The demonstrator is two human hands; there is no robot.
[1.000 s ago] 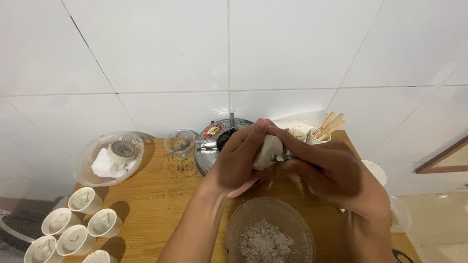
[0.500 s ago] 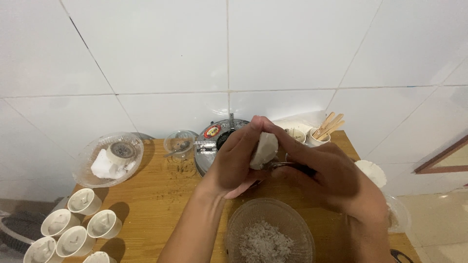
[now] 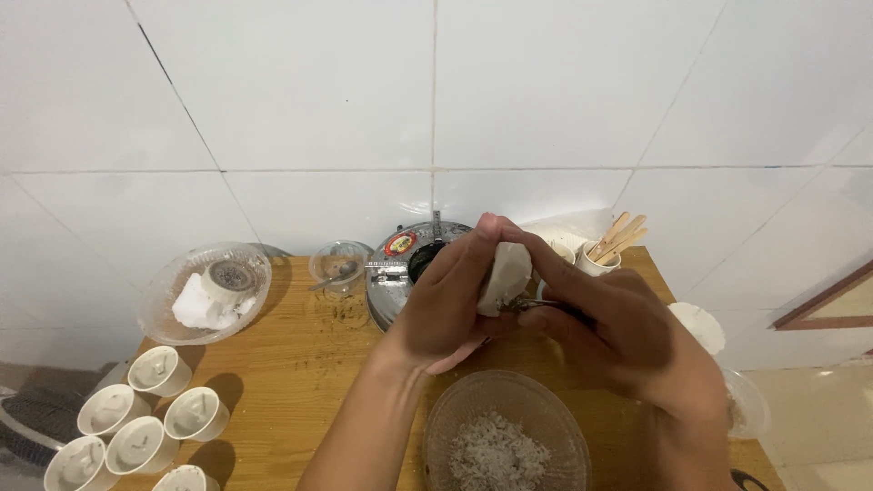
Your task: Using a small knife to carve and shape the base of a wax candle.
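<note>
My left hand (image 3: 450, 305) grips a white waxy block (image 3: 505, 275) above the wooden table (image 3: 309, 364). My right hand (image 3: 614, 332) holds a small dark-handled metal tool (image 3: 536, 307) whose tip sits against the block's lower edge. Directly below the hands stands a clear glass bowl (image 3: 507, 441) with white flakes heaped in it. Most of the tool is hidden by my fingers.
A round metal appliance (image 3: 405, 268) sits behind the hands. At the back left are a small glass cup (image 3: 338, 266) and a clear bowl (image 3: 207, 291) with white chunks. Several small white cups (image 3: 136, 427) cluster at front left. A cup of wooden sticks (image 3: 607, 250) stands at back right.
The block has tilted slightly in my left hand and my right hand has shifted a little lower and right along its edge. Everything on the table stays put.
</note>
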